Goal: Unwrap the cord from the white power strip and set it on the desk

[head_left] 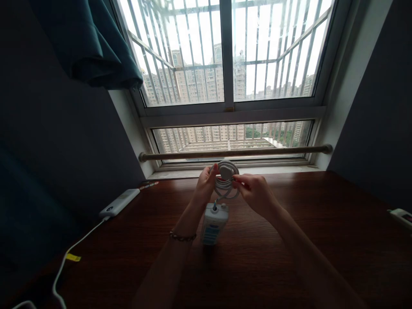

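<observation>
Far L of the hands, a yellow tag [73,257] at a white cord [86,234], which runs to a slim white unit [119,204], power bank or strip, can't tell which; nearer, a braided bracelet [183,237] on the L wrist; the L hand [206,184] grips the L edge of a coiled white cable [228,163], thumb on the loops; just below the hands, btwn the forearms, a white box [216,216] w/ blue label, cable into its top end, long axis running from the coil back twd the wearer, bottom a bit L; L hand is nearer to it; can't tell if it hangs or rests on the wooden tabletop [231,274]; R hand [255,193] pinches the coil's R edge, fingers curled; well off R, a small white gadget [402,216], cut off by the view's edge.
</observation>
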`<act>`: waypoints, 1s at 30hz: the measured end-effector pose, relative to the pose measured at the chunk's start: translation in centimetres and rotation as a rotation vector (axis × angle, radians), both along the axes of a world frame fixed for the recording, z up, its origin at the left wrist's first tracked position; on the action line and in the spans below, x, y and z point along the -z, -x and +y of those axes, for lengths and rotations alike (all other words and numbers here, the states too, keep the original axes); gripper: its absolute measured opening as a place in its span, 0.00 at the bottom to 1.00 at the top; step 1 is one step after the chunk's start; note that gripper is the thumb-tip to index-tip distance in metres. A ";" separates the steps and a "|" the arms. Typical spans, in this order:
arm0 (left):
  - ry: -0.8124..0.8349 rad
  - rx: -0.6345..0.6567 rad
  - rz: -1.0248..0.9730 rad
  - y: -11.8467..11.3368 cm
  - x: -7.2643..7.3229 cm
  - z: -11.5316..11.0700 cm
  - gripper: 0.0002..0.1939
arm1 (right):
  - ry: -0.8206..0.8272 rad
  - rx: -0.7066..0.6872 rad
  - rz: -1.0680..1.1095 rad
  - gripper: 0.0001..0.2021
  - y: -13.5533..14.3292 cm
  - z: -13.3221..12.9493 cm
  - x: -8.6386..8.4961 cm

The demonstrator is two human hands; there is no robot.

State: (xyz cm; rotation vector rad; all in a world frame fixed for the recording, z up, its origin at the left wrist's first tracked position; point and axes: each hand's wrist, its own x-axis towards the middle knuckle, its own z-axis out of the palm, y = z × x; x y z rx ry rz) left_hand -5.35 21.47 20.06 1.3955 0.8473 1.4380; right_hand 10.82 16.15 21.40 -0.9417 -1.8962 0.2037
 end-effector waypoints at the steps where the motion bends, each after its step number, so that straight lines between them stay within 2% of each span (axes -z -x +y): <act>1: -0.008 0.010 -0.009 0.0 0.0 0.0 0.29 | -0.010 0.040 -0.074 0.08 0.2 -0.1 0.0; 3: -0.044 0.003 -0.014 -0.1 -0.1 -0.3 0.26 | -0.007 0.124 -0.187 0.10 0.5 -0.3 0.0; 6: -0.114 -0.004 0.010 -0.4 -0.1 -0.9 0.20 | 0.009 0.245 -0.290 0.09 0.8 -0.4 0.1; 11: -0.175 0.103 0.059 -0.9 -0.5 -2.0 0.15 | 0.042 0.387 -0.250 0.07 1.2 -0.3 0.4; 18: -0.130 0.273 -0.008 -1.3 -1.0 -2.9 0.18 | -0.144 0.440 0.086 0.03 1.8 0.3 2.0; 22: -0.115 0.359 -0.077 -1.1 -1.2 -3.1 0.18 | -0.359 0.526 0.044 0.05 1.9 0.4 2.6; 25: -0.038 0.359 -0.116 -1.0 -1.5 -3.2 0.13 | -0.517 0.517 -0.046 0.11 1.9 0.4 2.4; 30: -0.055 0.337 -0.118 -0.3 -1.6 -2.9 0.10 | -0.479 0.283 -0.039 0.09 1.4 -1.0 0.7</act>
